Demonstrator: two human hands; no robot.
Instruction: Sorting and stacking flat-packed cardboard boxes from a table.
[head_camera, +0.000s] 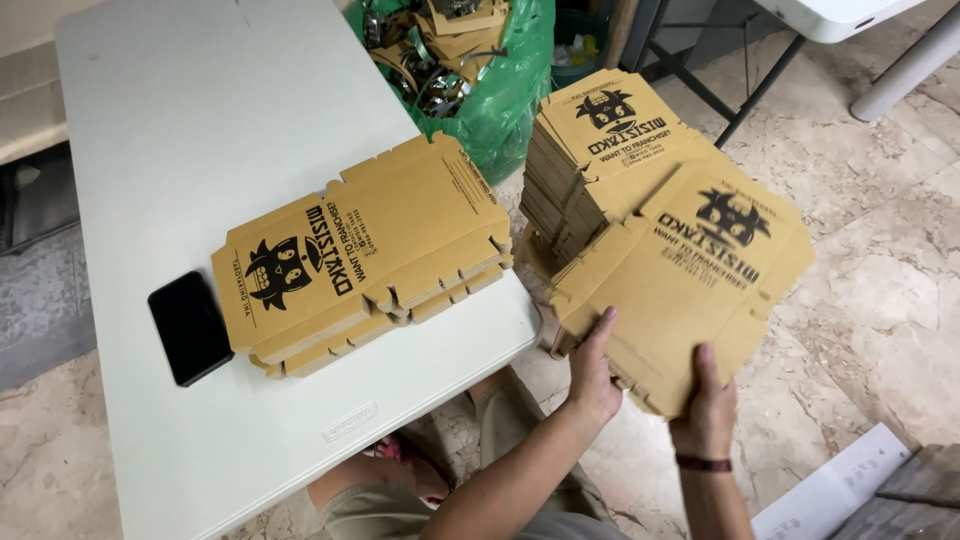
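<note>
Head camera looks down on both my hands closed on a bundle of flat cardboard box blanks (690, 270) held off the table's edge, at about four o'clock in view. My left hand (593, 372) pinches the near edge with the thumb on top, and my right hand (708, 405) clamps the same edge just beside it. To handle this well, I judge I should keep both grips snug and the sheets squared, since the notched flaps could fan out and slip. Behind the bundle, at about one o'clock, stands a tall stack of blanks (590, 150), brown with a black horned cartoon face and black lettering on top. On the white folding table (200, 100), near centre, lies a short pile of blanks (360, 250) with the same black print, and a black phone (190, 327) rests just beside it at nine o'clock. A green plastic bag (505, 90) of scraps sits at twelve o'clock.
</note>
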